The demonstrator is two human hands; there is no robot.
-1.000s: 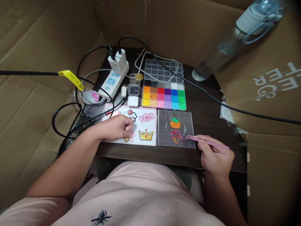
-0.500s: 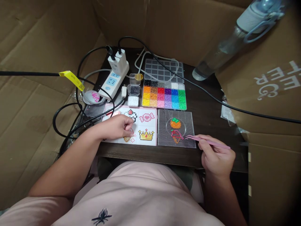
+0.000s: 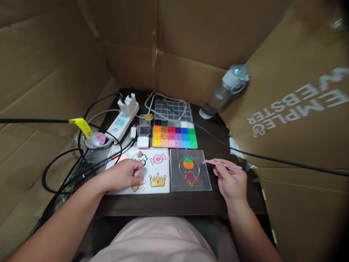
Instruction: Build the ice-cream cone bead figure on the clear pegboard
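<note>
My right hand (image 3: 231, 182) pinches pink tweezers (image 3: 225, 165), whose tips are over the right edge of a clear pegboard (image 3: 203, 183). On the board lie an orange fruit shape with a green top (image 3: 188, 163) and, below it, a pink and brown ice-cream cone shape (image 3: 191, 178), both of small beads. I cannot make out whether the tips hold a bead. My left hand (image 3: 124, 175), fingers curled closed with nothing showing in them, rests over a pattern sheet (image 3: 165, 182) printed with a candy, a crown and a cupcake, partly hiding it.
Behind the board stands a sorted bead box (image 3: 174, 138) with its lid (image 3: 171, 109) open. Small bead cases (image 3: 143, 141) stand beside it. At left are a power strip (image 3: 120, 123), loose black cables and a dish of pink beads (image 3: 98, 139). A water bottle (image 3: 215, 98) leans at back right.
The view has tipped up and shifted, so the table sits lower and further left. The tweezers' tips have moved from beside the cone up to the board's right edge. My left hand stays curled over the sheet.
</note>
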